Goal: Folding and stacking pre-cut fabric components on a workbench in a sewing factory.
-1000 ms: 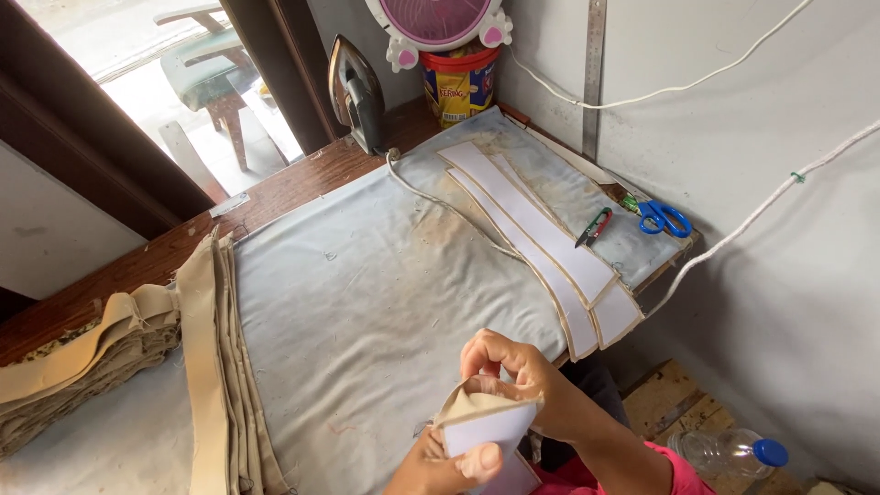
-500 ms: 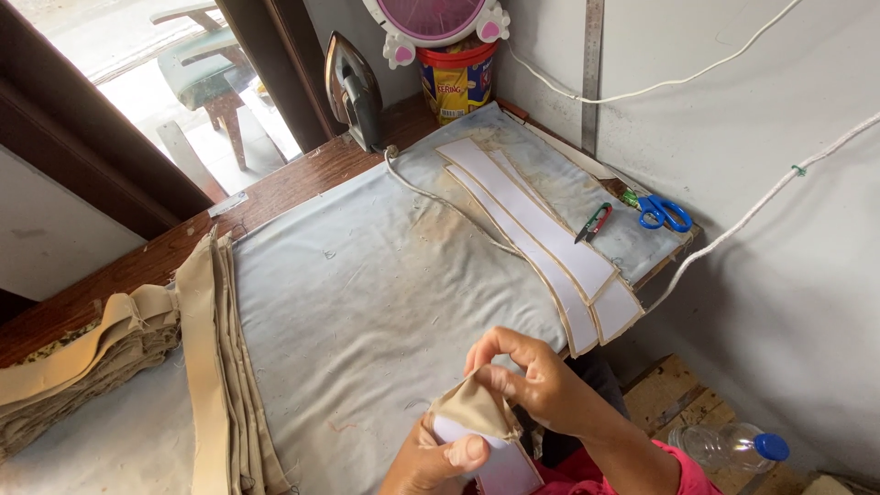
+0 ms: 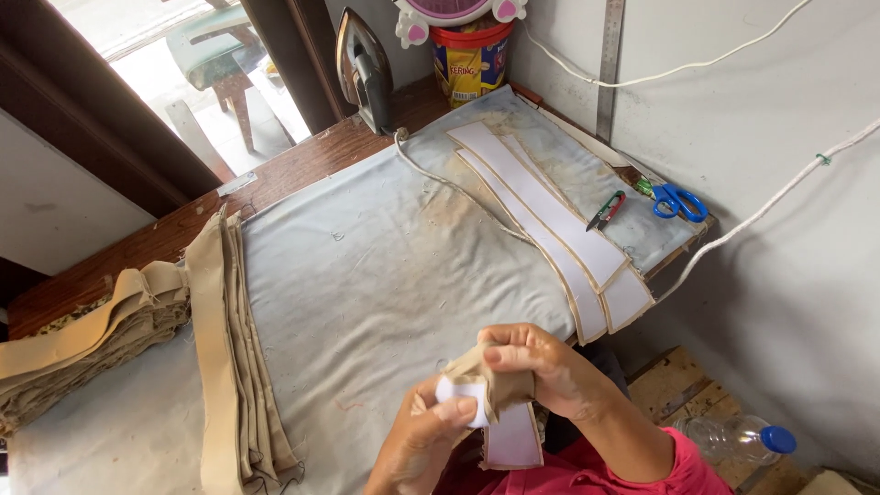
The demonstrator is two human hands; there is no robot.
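a narrow tan fabric strip with a white lining sits at the near edge of the counter, held up between both hands, its lower end hanging down toward the person's red shirt. the right hand closes its grip over the folded top of the strip, fingers curled on the tan side. the left hand pinches the strip from below, thumb pressed on the white face, so its grip is closed on the strip as well.

the counter is covered by a stained pale grey cloth. to the right of the hands lie long white-lined strips, overlapping one another, running diagonally toward the far corner. on the left, a stack of tan fabric pieces lies along the cloth, with a folded pile of tan bands beside it. blue-handled scissors and small red-and-green thread snips rest near the right edge. a metal iron stands upright at the far side, its cord trailing across the cloth. a clear plastic bottle with a blue cap lies on the floor.
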